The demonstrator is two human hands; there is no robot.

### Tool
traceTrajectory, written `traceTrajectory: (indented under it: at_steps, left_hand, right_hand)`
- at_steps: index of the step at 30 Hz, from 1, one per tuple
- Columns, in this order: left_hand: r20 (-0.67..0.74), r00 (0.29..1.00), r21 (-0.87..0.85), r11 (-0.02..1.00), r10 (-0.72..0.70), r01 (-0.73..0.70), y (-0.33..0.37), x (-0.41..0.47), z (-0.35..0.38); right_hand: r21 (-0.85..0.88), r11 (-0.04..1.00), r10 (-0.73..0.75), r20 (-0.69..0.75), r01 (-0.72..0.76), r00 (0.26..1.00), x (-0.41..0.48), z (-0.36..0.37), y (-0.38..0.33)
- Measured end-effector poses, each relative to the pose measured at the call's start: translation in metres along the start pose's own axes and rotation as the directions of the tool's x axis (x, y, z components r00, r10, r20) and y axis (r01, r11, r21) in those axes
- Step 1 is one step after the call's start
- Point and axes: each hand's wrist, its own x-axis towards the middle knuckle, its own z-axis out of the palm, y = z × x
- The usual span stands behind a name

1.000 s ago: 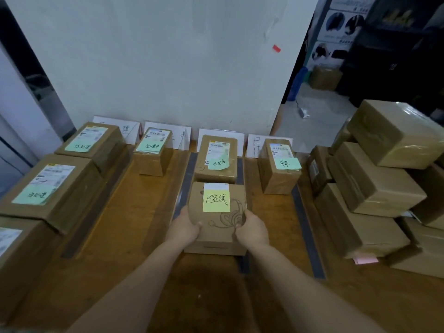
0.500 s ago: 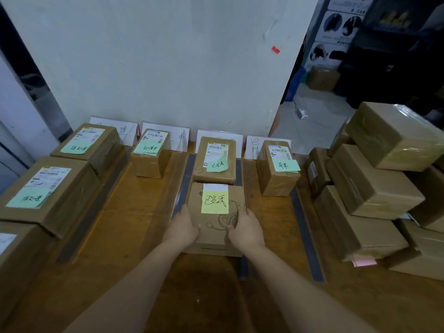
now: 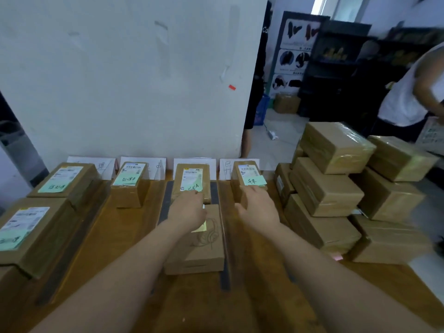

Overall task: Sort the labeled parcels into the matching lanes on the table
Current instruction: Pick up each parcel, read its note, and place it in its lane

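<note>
A brown parcel with a yellow note (image 3: pixel 201 246) lies in the third lane, between two dark tape strips. My left hand (image 3: pixel 188 209) hovers over its far end with fingers relaxed, covering most of the note. My right hand (image 3: pixel 258 206) is lifted to the right of that parcel, fingers loosely spread, holding nothing. Behind it in the same lane sits another labeled parcel (image 3: pixel 192 183). A parcel with a green note (image 3: pixel 249 179) stands in the fourth lane, just beyond my right fingertips.
White lane signs (image 3: pixel 189 162) lean against the wall. Labeled parcels fill the left lanes (image 3: pixel 127 183), (image 3: pixel 64 181), (image 3: pixel 31 234). A stack of several taped boxes (image 3: pixel 336 188) occupies the table's right side. A person in a white shirt (image 3: pixel 408 92) stands at far right.
Both hands let go of the yellow-note parcel's sides and lifted forward; the left now covers its note, the right moved out to the right. The view tilted up, showing a person at right.
</note>
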Motion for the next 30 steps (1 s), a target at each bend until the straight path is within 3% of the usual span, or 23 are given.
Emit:
traceTrajectory:
  at_steps: [4,9,18,30]
  left_hand:
    - [-0.050,0.989,0.082,0.988,0.139,-0.134,0.044,0.007,-0.021]
    - [-0.104,0.957,0.185,0.950,0.272,-0.250,0.102,0.013,-0.037]
    - [-0.206,0.903,0.200,0.920,0.377,-0.338,0.223,0.005,-0.038]
    - [-0.162,0.890,0.202,0.898,0.425,-0.392,0.355,-0.001,-0.008]
  right_hand:
    - [-0.187,0.982,0.026,0.009,-0.024,1.000,0.001,-0.043,0.027]
    - [-0.294,0.954,0.054,-0.010,-0.055,0.998,-0.008,-0.095,0.065]
    - [-0.374,0.922,0.094,-0.038,-0.101,0.995,-0.041,-0.169,0.145]
    - [-0.372,0.912,0.160,-0.069,-0.175,0.985,-0.078,-0.234,0.261]
